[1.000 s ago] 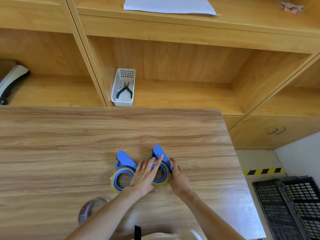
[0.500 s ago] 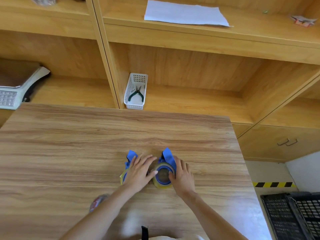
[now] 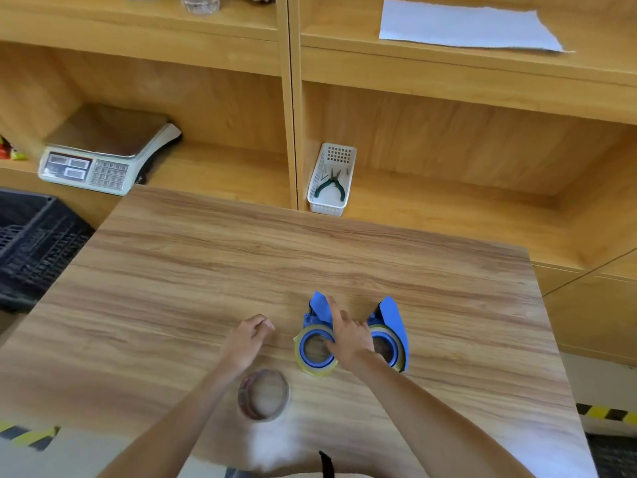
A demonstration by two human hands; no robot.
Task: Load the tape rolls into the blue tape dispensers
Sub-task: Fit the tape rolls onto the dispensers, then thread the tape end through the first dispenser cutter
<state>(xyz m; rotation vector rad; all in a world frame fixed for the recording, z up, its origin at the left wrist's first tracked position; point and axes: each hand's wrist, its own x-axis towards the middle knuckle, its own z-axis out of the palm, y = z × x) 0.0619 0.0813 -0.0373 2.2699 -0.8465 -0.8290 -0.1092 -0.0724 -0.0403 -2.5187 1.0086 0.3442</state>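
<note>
Change from the earlier frames: the left hand (image 3: 246,343) is no longer laid over the dispensers; it is now seen lifted clear to their left, over bare wood, fingers loosely curled with nothing held. The right hand (image 3: 348,334) is now placed between the two dispensers, where before it was set at the right one's outer side. Scale and left-hand crate are newly brought into view.

Nearest the person: one loose tape roll (image 3: 263,395), lying flat close to the table's near edge, just behind the left wrist, apart from both dispensers.

Middle: two blue tape dispensers, side by side, each with a yellowish roll seated on its blue hub. The left dispenser (image 3: 315,353) is touched by the right hand, whose forefinger is stretched along its blue blade flap; the other fingers are relaxed and no grip is seen. The right dispenser (image 3: 393,339) is partly covered by that hand.

Table (image 3: 206,270): open wood is left to the left of and beyond the dispensers; the right edge is near the right dispenser.

Beyond the far edge, lower shelf: one white basket (image 3: 332,201), holding one pair of green-handled pliers (image 3: 331,186); one weighing scale (image 3: 103,157) in the left bay.

Upper shelf: one white paper sheet (image 3: 465,25).

Floor, left: one black crate (image 3: 31,243).
</note>
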